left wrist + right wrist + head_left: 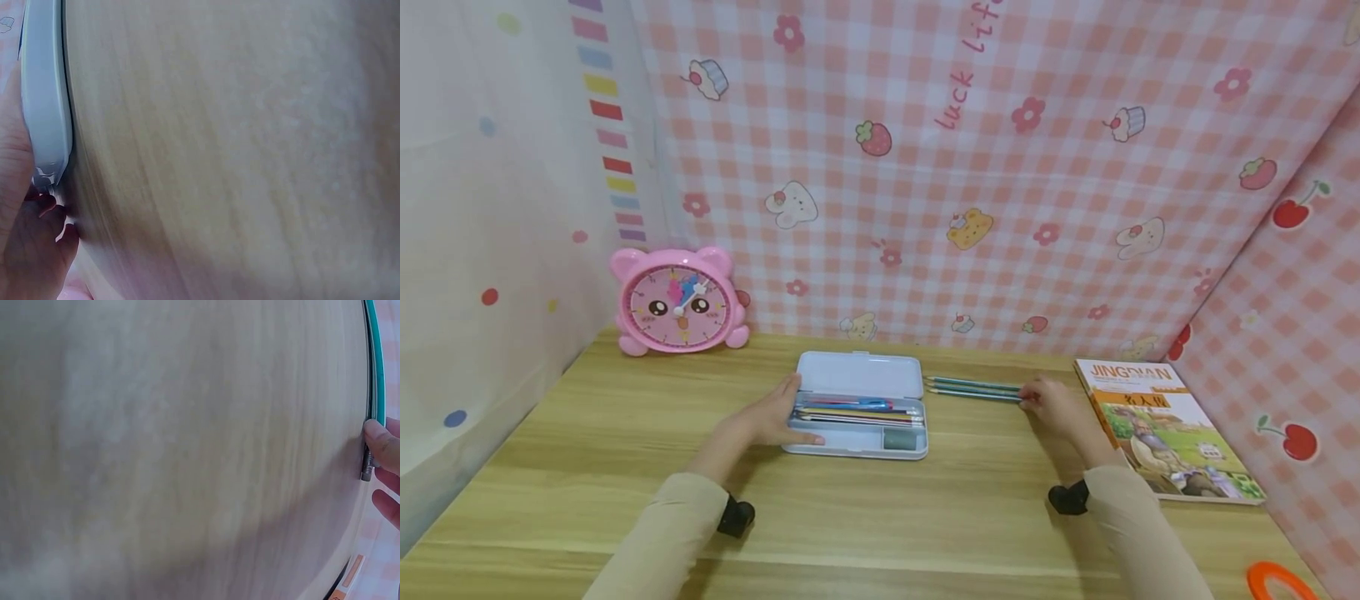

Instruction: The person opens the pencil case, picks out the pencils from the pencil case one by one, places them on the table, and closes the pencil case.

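An opened white pencil case (859,375) lies on the table with its lid folded back. Pencils (857,419), a blue pen (872,405) and a dark green block (899,439) are inside. My left hand (772,414) holds the case at its left end, thumb along the near side and fingers round the corner. To the right of the case, a few green pencils (973,389) lie side by side, tips toward it. My right hand (1051,406) pinches their blunt ends; in the right wrist view the thumb (377,434) presses on one pencil near its metal end.
A pink bear-shaped clock (680,302) stands at the back left. On the right lies a book (1172,442) with a picture cover, close to my right forearm. Part of an orange ring (1262,575) shows at the lower right. Patterned cloth (925,208) hangs behind the table.
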A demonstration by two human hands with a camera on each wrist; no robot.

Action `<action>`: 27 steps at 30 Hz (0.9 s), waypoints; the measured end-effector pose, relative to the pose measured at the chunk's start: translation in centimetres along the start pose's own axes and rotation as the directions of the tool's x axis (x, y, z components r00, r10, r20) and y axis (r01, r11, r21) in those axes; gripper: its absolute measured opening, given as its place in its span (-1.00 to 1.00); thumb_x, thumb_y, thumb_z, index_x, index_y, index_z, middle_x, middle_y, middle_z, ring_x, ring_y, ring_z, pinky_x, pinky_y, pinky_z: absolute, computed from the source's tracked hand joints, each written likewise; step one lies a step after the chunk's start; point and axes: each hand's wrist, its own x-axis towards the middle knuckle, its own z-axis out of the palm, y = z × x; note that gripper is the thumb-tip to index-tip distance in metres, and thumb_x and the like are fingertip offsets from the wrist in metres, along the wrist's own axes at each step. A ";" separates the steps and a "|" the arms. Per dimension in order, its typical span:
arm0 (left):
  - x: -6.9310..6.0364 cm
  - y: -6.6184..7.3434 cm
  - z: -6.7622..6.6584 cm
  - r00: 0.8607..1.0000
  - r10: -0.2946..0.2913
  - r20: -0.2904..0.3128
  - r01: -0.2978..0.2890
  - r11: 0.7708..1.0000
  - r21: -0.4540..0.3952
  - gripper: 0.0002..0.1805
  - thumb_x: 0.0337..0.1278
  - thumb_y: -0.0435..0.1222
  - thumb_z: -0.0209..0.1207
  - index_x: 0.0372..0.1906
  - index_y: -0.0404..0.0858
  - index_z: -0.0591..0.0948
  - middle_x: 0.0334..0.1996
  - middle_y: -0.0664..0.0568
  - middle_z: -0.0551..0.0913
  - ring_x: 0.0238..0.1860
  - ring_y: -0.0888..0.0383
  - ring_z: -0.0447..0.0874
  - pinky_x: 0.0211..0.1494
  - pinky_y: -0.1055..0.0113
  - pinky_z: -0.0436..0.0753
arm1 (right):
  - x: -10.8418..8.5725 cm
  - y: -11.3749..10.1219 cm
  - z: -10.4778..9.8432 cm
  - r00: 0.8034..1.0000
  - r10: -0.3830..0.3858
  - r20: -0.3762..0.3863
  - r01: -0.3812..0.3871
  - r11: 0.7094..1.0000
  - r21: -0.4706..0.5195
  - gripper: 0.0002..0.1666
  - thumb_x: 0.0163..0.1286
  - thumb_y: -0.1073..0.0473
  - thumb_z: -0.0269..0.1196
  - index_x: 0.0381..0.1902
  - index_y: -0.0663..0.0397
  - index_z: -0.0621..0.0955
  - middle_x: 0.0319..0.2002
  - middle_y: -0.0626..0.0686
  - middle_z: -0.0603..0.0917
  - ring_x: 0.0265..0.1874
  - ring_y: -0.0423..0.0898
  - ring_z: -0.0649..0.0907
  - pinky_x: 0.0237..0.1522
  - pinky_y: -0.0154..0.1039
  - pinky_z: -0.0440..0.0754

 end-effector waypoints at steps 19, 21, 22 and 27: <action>0.0 0.0 -0.1 1.000 0.002 0.000 -0.002 1.000 -0.021 0.28 -0.17 0.12 0.29 0.34 -0.60 -0.21 0.36 -0.49 -0.18 0.40 -0.31 -0.17 0.45 -0.07 -0.03 | 0.7 -1.4 0.2 0.997 0.075 -0.033 -0.071 0.992 0.107 -0.84 0.19 0.26 0.25 -0.33 0.28 0.65 -0.33 0.19 0.64 -0.28 0.11 0.62 -0.20 0.01 0.61; 0.0 0.0 -0.1 1.000 0.002 -0.001 -0.002 1.000 -0.022 0.29 -0.18 0.12 0.30 0.34 -0.60 -0.20 0.36 -0.50 -0.18 0.39 -0.32 -0.16 0.44 -0.08 -0.02 | 1.0 -2.4 0.3 0.996 0.087 -0.026 -0.083 0.987 0.138 -0.80 0.20 0.24 0.24 -0.29 0.29 0.65 -0.29 0.22 0.64 -0.24 0.14 0.62 -0.16 0.02 0.60; 0.0 0.0 -0.1 1.000 0.004 -0.003 -0.004 1.000 -0.023 0.29 -0.18 0.12 0.30 0.34 -0.61 -0.20 0.36 -0.50 -0.17 0.39 -0.32 -0.16 0.44 -0.08 -0.02 | 1.3 -3.0 0.4 0.996 0.085 -0.024 -0.080 0.985 0.153 -0.79 0.20 0.24 0.24 -0.27 0.30 0.65 -0.28 0.23 0.65 -0.23 0.14 0.62 -0.15 0.02 0.61; 0.0 -0.1 0.0 1.000 0.016 -0.006 -0.016 1.000 -0.023 0.28 -0.18 0.12 0.30 0.34 -0.61 -0.19 0.35 -0.51 -0.17 0.39 -0.33 -0.15 0.44 -0.09 -0.02 | 2.5 -5.7 1.2 0.999 -0.009 -0.034 0.015 0.982 0.187 -0.81 0.16 0.29 0.27 -0.30 0.34 0.65 -0.34 0.23 0.66 -0.31 0.09 0.64 -0.24 -0.08 0.64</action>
